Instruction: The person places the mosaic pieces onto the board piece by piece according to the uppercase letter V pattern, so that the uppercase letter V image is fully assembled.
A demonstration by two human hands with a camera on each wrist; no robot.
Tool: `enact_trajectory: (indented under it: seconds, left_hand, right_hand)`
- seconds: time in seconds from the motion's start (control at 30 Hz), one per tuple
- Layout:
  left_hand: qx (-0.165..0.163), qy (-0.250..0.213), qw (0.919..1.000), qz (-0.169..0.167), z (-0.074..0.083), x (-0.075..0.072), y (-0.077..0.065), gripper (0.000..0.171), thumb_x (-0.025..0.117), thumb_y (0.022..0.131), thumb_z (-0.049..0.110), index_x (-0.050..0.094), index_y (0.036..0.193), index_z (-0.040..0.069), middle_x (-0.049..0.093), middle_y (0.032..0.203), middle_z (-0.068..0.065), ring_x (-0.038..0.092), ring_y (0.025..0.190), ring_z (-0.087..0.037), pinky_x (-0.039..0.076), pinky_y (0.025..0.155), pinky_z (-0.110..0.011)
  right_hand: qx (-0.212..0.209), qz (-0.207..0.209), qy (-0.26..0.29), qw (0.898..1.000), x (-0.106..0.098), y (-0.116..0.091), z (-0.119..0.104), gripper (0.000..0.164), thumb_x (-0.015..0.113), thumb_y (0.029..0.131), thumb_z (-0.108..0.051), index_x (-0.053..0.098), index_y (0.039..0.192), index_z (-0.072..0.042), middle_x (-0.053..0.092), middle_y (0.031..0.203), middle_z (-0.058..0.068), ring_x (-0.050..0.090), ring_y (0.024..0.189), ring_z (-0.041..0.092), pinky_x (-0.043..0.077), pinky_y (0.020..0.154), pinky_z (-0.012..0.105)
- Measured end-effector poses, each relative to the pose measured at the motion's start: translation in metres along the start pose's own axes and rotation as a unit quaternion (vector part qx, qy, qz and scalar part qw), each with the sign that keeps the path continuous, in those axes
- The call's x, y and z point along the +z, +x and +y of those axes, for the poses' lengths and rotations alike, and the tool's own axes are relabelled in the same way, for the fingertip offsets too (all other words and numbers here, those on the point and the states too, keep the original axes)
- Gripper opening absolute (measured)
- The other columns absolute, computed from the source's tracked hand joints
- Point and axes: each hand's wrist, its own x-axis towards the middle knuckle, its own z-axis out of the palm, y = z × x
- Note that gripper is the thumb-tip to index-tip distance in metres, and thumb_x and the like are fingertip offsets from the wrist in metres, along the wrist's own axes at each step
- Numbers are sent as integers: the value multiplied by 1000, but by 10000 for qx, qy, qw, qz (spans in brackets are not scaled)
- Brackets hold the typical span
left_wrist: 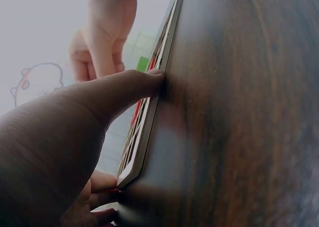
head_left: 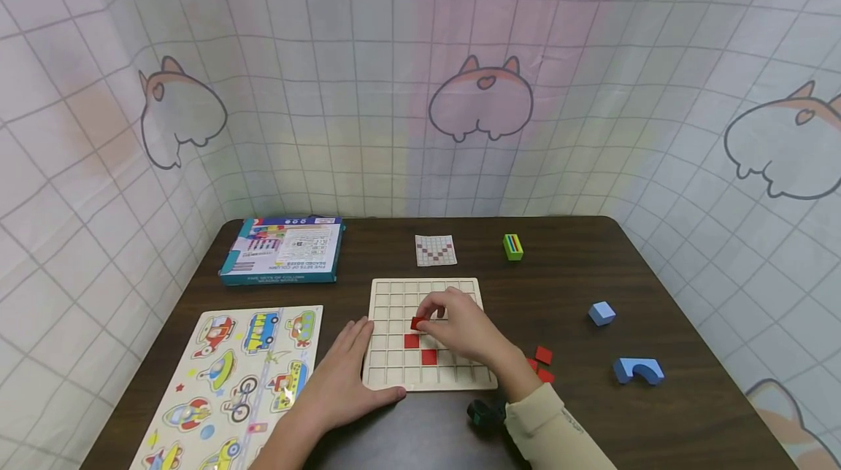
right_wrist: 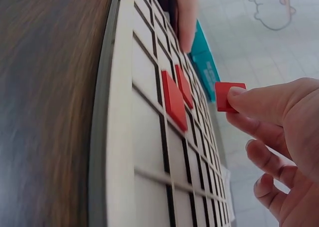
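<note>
My right hand (head_left: 463,328) pinches a small red square tile (right_wrist: 230,95) between thumb and index finger, above the white gridded board (head_left: 388,375). Two red tiles, one (head_left: 411,341) and another (head_left: 429,357), lie in grid squares diagonal to each other. At the board's front left corner is my left hand (head_left: 344,382); its straight fingers touch the left side and its extended thumb presses the front edge. Several loose red tiles (head_left: 544,355) lie right of the board, partly behind my right wrist. A small card (head_left: 436,250) with a grid pattern lies beyond the board.
A flat teal-edged box (head_left: 282,251) stands back left, with a picture puzzle board (head_left: 217,390) in front of it. Toward the back right is a green striped block (head_left: 513,247). A blue cube (head_left: 601,313) and blue arch block (head_left: 639,370) sit at the right.
</note>
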Motion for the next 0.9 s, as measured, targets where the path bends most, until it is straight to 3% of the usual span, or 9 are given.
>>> enact_trajectory:
  seconds: [0.37,0.9]
  left_hand:
    - [33,0,10000,30,-1,0,0,132,85,75,83,37,174,9,35,182,-9,27,172,-38,38,133,-60]
    - [109,12,9999,94,0,0,0,131,87,75,81,39,172,7,37,181,-11,28,172,-39,36,134,-59]
  right_hand:
    - [-40,-166,-60,9998,14,18,-8,6,84,100,-23,80,102,-27,74,94,-17,60,94,11,53,86,31]
    - [-39,-265,-200,9994,24,30,-11,5,83,100,-23,81,103,-27,75,94,-15,58,90,12,51,81,30]
